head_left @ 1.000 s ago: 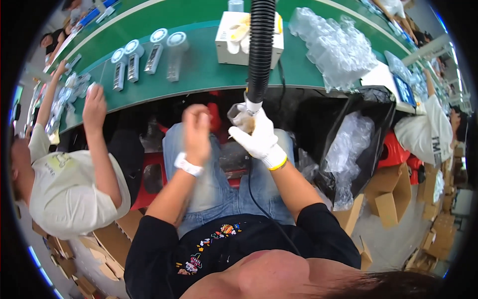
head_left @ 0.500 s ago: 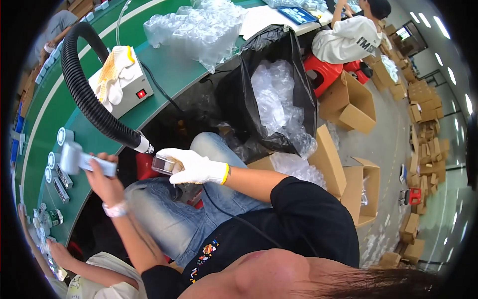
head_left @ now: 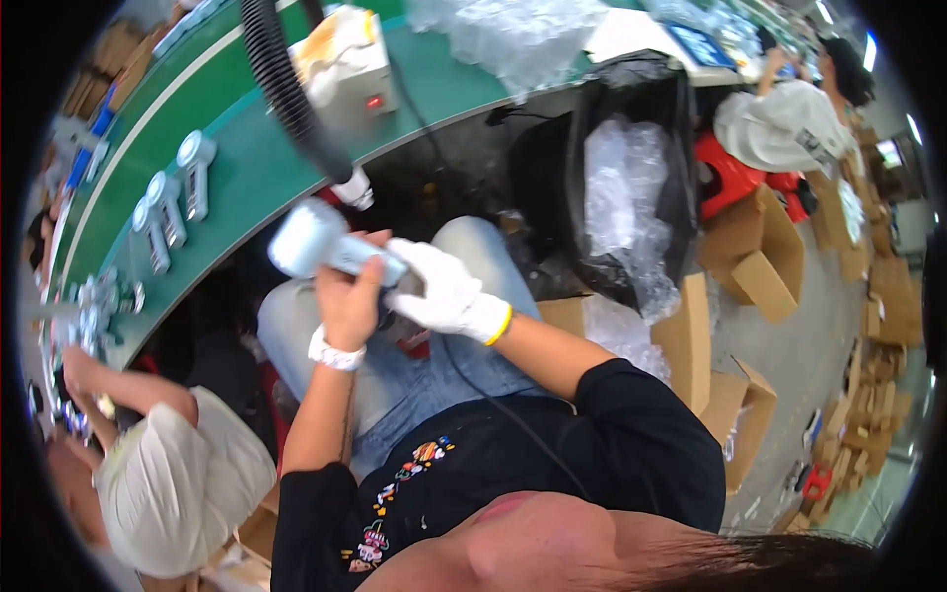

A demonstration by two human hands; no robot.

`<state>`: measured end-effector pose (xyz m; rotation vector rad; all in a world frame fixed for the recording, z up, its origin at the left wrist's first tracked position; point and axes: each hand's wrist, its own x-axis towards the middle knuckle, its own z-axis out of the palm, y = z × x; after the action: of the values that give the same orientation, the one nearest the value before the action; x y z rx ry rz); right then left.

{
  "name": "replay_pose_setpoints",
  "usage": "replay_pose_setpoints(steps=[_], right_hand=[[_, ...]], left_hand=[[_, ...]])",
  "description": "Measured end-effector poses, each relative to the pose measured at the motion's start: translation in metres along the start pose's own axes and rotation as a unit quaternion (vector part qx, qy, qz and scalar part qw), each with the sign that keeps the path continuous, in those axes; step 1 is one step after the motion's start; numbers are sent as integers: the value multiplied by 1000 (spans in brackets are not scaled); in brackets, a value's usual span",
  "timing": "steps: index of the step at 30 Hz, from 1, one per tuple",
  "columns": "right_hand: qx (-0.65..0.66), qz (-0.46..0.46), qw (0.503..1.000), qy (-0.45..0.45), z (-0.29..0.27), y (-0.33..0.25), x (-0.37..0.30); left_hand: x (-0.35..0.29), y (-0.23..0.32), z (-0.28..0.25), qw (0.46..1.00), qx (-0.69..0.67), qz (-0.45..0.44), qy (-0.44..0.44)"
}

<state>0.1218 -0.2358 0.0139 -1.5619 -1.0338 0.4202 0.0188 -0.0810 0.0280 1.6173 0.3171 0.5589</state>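
Note:
My left hand (head_left: 347,301) grips the handle of a light-blue handheld fan (head_left: 304,245), its round head tilted up to the left above my lap. My right hand (head_left: 444,291), in a white glove with a yellow cuff edge, is closed at the handle's lower end. Whether a clear plastic piece is still inside the glove is hidden. Just above the fan hangs the pale nozzle (head_left: 354,188) of a black corrugated hose (head_left: 281,84). Several similar fans lie on the green bench to the left, one of them a fan (head_left: 196,173) nearest the hose.
A white box (head_left: 350,79) with a lit red switch and a glove on top stands on the bench (head_left: 242,222). Bubble wrap (head_left: 513,35) lies beyond. Right are a black bag (head_left: 681,168) and open cartons (head_left: 760,252). Co-workers sit left (head_left: 187,474) and far right (head_left: 784,123).
My left hand has brought the fan from over the bench to my right hand. The clear plastic piece seen in the glove is now out of sight. The view has shifted left.

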Motion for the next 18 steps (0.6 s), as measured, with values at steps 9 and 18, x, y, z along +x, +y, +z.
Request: replay_pose_setpoints(steps=[9, 18], right_hand=[[-21, -74, 996, -38, -12, 14, 23], [562, 392, 718, -122, -24, 2, 40]], left_hand=[[19, 13, -19, 981, -150, 59, 111], [37, -22, -40, 984, -128, -63, 104]])
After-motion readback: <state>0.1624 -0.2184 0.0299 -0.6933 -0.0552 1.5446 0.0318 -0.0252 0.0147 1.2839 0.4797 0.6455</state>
